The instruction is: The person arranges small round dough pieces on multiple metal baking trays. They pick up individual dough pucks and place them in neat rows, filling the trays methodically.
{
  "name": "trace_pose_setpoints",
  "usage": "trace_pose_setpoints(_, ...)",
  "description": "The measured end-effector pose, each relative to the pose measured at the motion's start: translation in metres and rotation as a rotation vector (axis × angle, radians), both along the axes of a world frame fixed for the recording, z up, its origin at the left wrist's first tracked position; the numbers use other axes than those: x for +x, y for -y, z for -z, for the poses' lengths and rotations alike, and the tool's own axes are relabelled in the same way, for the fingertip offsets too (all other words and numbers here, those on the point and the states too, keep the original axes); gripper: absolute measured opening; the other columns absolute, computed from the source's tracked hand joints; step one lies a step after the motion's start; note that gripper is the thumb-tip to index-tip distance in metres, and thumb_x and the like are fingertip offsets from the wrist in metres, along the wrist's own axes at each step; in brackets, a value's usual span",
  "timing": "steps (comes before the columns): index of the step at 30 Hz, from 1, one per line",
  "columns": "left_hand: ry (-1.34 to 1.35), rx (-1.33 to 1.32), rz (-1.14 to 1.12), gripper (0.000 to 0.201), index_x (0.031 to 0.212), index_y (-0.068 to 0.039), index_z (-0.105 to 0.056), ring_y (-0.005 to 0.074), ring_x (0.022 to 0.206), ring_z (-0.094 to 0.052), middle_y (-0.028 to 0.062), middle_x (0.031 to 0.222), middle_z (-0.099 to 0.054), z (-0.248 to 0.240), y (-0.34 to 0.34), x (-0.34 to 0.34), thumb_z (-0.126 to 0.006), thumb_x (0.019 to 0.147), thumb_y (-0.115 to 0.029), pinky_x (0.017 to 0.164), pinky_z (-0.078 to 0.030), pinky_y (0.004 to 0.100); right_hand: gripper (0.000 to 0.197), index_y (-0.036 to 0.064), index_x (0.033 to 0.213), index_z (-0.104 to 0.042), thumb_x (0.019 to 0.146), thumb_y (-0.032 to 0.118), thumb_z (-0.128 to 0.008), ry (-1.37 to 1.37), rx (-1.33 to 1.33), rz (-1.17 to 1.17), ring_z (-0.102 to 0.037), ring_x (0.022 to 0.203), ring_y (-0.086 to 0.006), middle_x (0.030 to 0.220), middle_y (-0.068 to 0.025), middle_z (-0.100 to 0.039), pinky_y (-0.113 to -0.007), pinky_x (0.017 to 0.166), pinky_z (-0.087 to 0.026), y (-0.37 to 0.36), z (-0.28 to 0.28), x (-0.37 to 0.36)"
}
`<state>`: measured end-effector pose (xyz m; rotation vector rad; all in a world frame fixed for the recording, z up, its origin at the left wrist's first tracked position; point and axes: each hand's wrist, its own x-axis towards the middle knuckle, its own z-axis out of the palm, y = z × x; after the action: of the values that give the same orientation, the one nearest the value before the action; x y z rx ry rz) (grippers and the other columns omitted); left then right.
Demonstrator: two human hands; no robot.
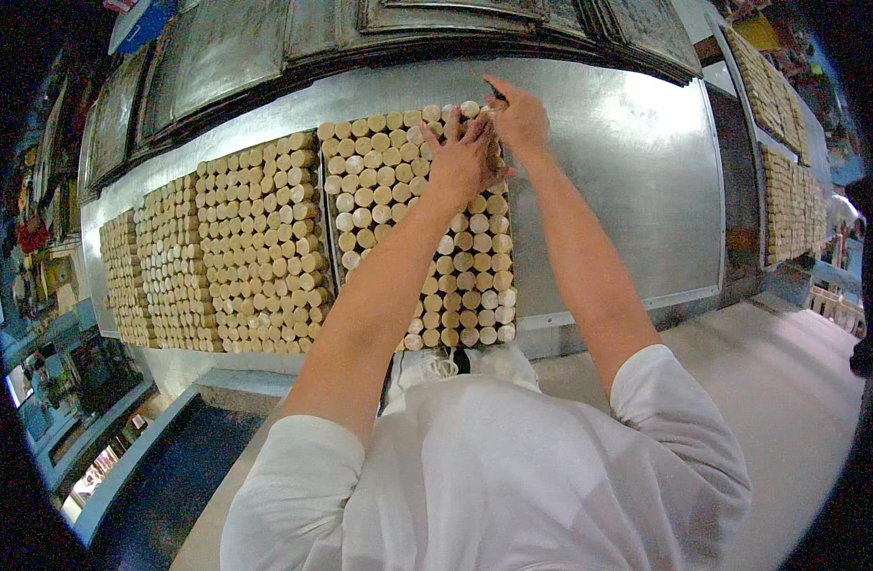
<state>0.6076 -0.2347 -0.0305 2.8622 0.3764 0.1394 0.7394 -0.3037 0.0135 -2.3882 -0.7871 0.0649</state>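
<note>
Four trays of pale round dough pieces (265, 247) look filled across the steel table (636, 162). The left hand (460, 157) lies spread on the rightmost tray's (509, 285) far corner; the right hand (520, 119) pinches something dark beside it, seemingly finishing.

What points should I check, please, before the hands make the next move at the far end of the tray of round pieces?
1. Left hand lies on the far rows of round pieces: ok.
2. Right hand is at the tray's far right corner: ok.
3. What the right fingers pinch: cannot tell.
4. Rows near the body are tidy: ok.
5. Neighbouring tray is full and untouched: ok.
6. Bare metal table beside the right hand is free: ok.
</note>
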Motion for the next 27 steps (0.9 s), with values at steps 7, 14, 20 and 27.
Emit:
trace_pose_setpoints(7,-0.031,-0.020,-0.004,0.101,0.158,-0.011,-0.045,0.0382,0.159,-0.019,0.0037,0.164,-0.041,0.009,0.004,-0.012,-0.061,0.084,-0.078,0.115,-0.005,0.0844,0.040,0.0250,0.133,-0.072,0.094,0.015,-0.069,-0.005,0.081,0.056,-0.074,0.088,-0.0364,0.104,-0.0162,-0.077,-0.045,0.077,-0.057,0.017,-0.008,-0.028)
trace_pose_setpoints(14,0.004,-0.004,0.000,0.092,0.152,-0.010,-0.053,0.0374,0.158,-0.021,0.0027,0.160,-0.047,-0.006,0.010,-0.029,-0.065,0.084,-0.072,0.115,-0.008,0.0844,0.045,0.0204,0.136,-0.070,0.096,0.002,-0.062,0.103,0.219,0.068,-0.076,0.089,-0.0325,0.104,-0.0141,-0.078,-0.041,0.076,-0.058,0.032,-0.002,-0.049)
trace_pose_setpoints(20,-0.010,-0.063,-0.001,0.087,0.155,-0.013,-0.050,0.0338,0.158,-0.024,0.0009,0.161,-0.045,-0.010,0.025,-0.047,-0.069,0.086,-0.063,0.115,-0.013,0.0832,0.048,0.0175,0.139,-0.067,0.095,-0.002,-0.060,0.013,0.138,0.017,-0.078,0.090,-0.0264,0.104,-0.0119,-0.079,-0.036,0.077,-0.058,0.041,0.002,-0.061)
trace_pose_setpoints(27,-0.294,-0.068,0.185,0.099,0.158,-0.013,-0.045,0.0397,0.159,-0.020,-0.0002,0.168,-0.037,-0.032,0.031,-0.075,-0.064,0.084,-0.075,0.117,-0.010,0.0822,0.049,0.0144,0.140,-0.066,0.095,-0.004,-0.059,-0.002,-0.141,-0.068,-0.077,0.094,-0.0242,0.108,-0.0171,-0.078,-0.036,0.079,-0.057,0.060,0.001,-0.079)
